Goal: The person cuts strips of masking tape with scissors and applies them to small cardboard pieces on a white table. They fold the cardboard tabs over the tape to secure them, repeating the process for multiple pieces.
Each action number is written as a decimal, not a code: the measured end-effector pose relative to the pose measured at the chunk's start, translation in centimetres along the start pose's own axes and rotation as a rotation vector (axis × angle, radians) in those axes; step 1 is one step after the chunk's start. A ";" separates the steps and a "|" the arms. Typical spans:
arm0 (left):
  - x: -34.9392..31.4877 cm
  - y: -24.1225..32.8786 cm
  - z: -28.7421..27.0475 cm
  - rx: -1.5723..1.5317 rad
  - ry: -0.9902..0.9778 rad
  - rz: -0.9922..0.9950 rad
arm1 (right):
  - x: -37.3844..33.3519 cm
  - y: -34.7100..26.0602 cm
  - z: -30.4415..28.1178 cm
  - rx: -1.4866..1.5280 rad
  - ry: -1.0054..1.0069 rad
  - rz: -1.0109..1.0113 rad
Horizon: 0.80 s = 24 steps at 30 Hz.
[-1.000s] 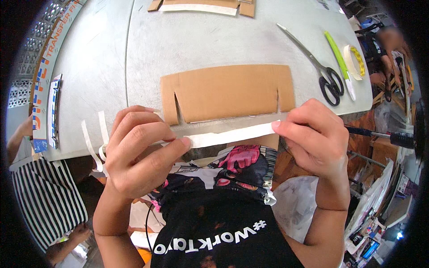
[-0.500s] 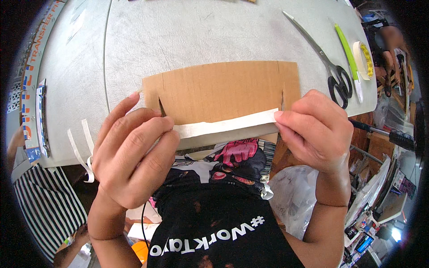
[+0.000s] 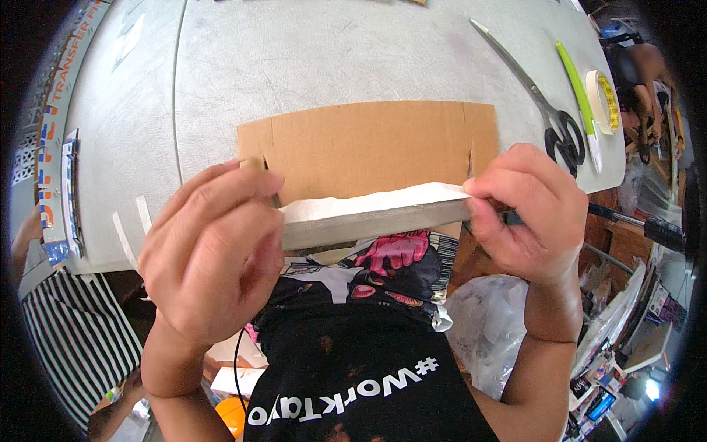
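Note:
A brown cardboard piece (image 3: 368, 147) lies near the table's front edge, with a slit toward each side. Along its near edge runs a strip of white tape (image 3: 375, 202), slightly wavy on top. My right hand (image 3: 526, 214) pinches the strip's right end between thumb and forefinger. My left hand (image 3: 217, 236) is closed at the strip's left end, its fingertips by the cardboard's left slit, where a small corner is bent. That hand hides the strip's left end and the cardboard's lower left corner.
Black-handled scissors (image 3: 537, 96), a green cutter-like tool (image 3: 578, 88) and a tape roll (image 3: 605, 102) lie at the right. Loose white strips (image 3: 143, 214) hang by the left front edge. A clear plastic bag (image 3: 486, 324) is below the table. Another person (image 3: 641, 81) sits far right.
My left fingers have curled and shifted at the cardboard's left slit, bending its corner. The tape strip has risen slightly and become wavier. My right hand has moved slightly right, keeping its pinch.

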State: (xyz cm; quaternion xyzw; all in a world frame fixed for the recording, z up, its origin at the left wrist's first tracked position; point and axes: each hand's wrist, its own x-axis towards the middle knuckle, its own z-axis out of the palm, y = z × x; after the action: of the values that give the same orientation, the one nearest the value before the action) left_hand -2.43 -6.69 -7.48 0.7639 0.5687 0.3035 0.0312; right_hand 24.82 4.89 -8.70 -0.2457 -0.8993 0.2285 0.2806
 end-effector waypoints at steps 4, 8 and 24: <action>0.8 -0.4 -0.6 -0.191 0.013 -0.110 | 0.3 -0.4 -0.1 0.072 0.082 0.050; 0.6 -0.4 -1.2 -0.504 0.023 -0.277 | 0.5 -0.9 -0.7 0.234 0.146 0.168; 0.0 0.1 -0.8 0.002 0.025 0.037 | -0.3 0.3 -0.7 0.084 0.031 -0.052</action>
State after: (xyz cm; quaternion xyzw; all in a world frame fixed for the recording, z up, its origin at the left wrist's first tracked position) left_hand -2.76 -6.92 -6.81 0.7705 0.5549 0.3132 0.0177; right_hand 25.56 5.11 -8.44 -0.2136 -0.8907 0.2546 0.3102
